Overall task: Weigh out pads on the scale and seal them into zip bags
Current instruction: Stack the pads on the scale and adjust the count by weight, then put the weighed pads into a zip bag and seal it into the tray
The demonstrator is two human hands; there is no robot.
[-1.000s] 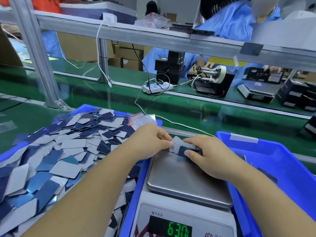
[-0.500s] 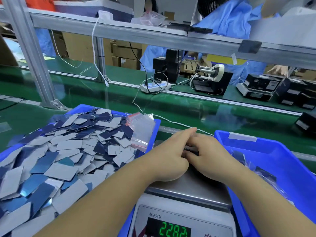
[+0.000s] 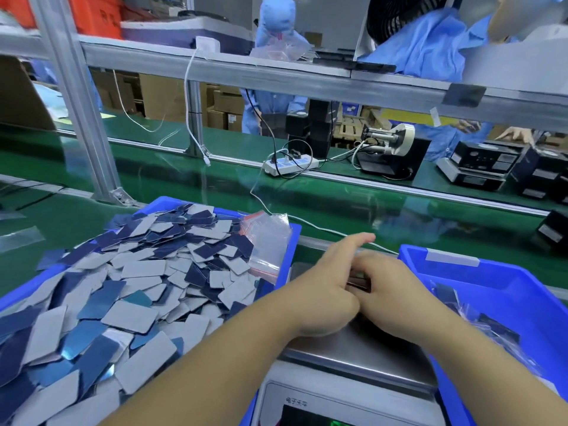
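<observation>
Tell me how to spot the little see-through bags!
Find the big blue bin on the left, heaped with grey and blue pads. At its far right corner lies a small stack of zip bags: clear plastic with red strips, unlike the solid pads.

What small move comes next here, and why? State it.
Probably lift the small stack of pads off the steel scale platform and reach for the clear zip bags: both the left hand and right hand are closed around it there.

Left hand (image 3: pixel 329 290) now over right hand (image 3: pixel 390 293), covering pads; readout scrolled off.
</observation>
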